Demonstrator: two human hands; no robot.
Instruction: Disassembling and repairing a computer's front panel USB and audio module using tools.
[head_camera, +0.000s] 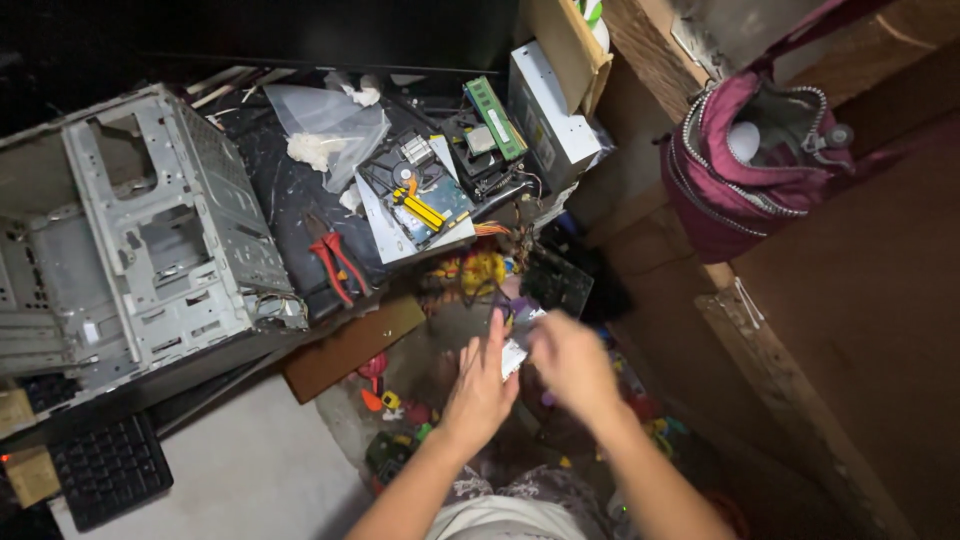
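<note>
My left hand (480, 385) and my right hand (570, 362) meet low in the middle of the head view, over a dim floor strewn with small colourful bits. Between them sits a small white flat object (514, 356), touched by the fingers of both hands. The right hand is blurred, so its grip is unclear. Just above the hands lies a dark circuit board (557, 282) beside a bundle of yellow and coloured wires (482, 270).
An empty grey metal computer case (150, 230) lies on the left. Red-handled pliers (335, 262), an opened hard drive (418, 195), a green memory stick (496, 117), a silver drive box (552, 120) and a plastic bag (325, 125) sit on the dark desk. A black keyboard (108, 470) lies lower left; a maroon bag (755, 160) hangs right.
</note>
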